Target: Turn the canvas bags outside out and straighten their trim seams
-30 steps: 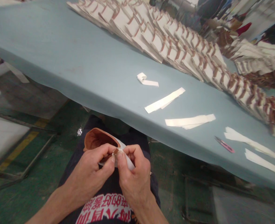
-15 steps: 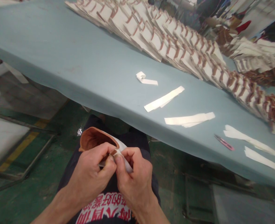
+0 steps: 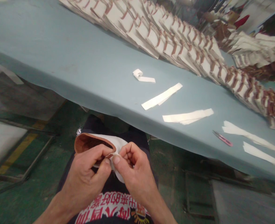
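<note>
A white fabric piece [image 3: 120, 141] with a brown lining and an open rim is held above the lap. My left hand [image 3: 88, 174] pinches its edge between thumb and forefinger. Right beside it, my right hand [image 3: 134, 165] grips the same piece, thumb on top and fingers curled. The fingertips of both hands almost meet at a small brown-edged spot, and what lies under them is hidden. The piece's brown mouth faces left, beyond my left hand.
A blue-grey table [image 3: 81, 77] crosses the view. On it lie white strips [image 3: 162, 96], a curled strip [image 3: 138, 74], pink-handled snips [image 3: 222, 138] and long rows of stacked white-and-brown pieces [image 3: 172, 46]. A metal frame [image 3: 34, 161] stands at lower left.
The fabric piece has turned and shifted a little left, showing more of its white side. Both hands still hold it, and the right thumb has moved slightly left. The view has shifted slightly.
</note>
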A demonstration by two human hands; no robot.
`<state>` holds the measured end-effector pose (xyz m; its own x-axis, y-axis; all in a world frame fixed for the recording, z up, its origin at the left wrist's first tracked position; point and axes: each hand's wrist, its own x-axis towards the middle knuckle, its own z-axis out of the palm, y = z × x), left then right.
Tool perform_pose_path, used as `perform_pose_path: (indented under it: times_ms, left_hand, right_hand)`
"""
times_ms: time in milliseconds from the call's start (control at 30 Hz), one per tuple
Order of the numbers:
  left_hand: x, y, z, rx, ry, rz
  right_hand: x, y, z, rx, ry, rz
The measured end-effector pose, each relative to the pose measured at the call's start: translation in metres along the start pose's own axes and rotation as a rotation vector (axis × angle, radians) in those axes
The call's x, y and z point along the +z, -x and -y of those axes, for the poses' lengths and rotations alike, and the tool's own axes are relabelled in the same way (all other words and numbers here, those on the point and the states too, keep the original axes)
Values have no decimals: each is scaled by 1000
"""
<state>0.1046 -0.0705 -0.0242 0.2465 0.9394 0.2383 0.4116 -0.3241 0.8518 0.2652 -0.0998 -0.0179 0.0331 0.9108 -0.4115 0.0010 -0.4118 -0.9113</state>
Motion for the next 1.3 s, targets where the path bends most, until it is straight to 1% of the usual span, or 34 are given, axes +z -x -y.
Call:
perform_pose_path:
  times_ms: [67,200,300,367,467,567,667,733,800,900,1033,1100,1133,1200,1267,1300]
  left_hand:
    - [0,3,4,-8,4,22]
    - [-1,8,10,-61,62,94]
    - [0,7,8,-109,95,112]
    - [4,5,4,-139,96,106]
    - [11,1,-1,-174,98,83]
    - [14,0,1,-208,123,79]
    - [10,0,8,-280,174,138]
    - [5,-1,13,-344,233,186]
    - [1,-3,13,-374,270,233]
    - [-4,-6,9,-355,256,293]
    - [-9,-8,3,-332,266,317]
    - [-13,-9,3,-295,293,305]
    - [-15,-10,3,-269,305,303]
    - [-21,-13,4,-211,312,314]
    - [-27,-18,3,-166,284,335]
    - [-30,-20,1,-148,269,347]
  right_hand:
    - [-2,-3,-1,69,-86,63]
    - [-6,-9,-4,176,-181,144]
    - [-5,-10,-6,193,-197,165]
    - [-1,-9,-8,135,-181,117]
    - [9,-6,-12,6,-122,-16]
    - [17,-6,-14,-63,-37,-103]
    - [20,-8,-16,-63,0,-103]
    - [17,-10,-17,-67,3,-65]
    - [12,-13,-17,-88,9,2]
    - [1,-18,-19,-165,60,76]
    - [-9,-26,-22,-341,236,48]
    - [-14,-30,-24,-382,337,58]
    - [-17,-31,-24,-392,365,48]
    - [-25,-32,-19,-421,367,-30]
    - [-33,-29,-7,-510,342,-122]
    - [-37,-27,1,-582,342,-127]
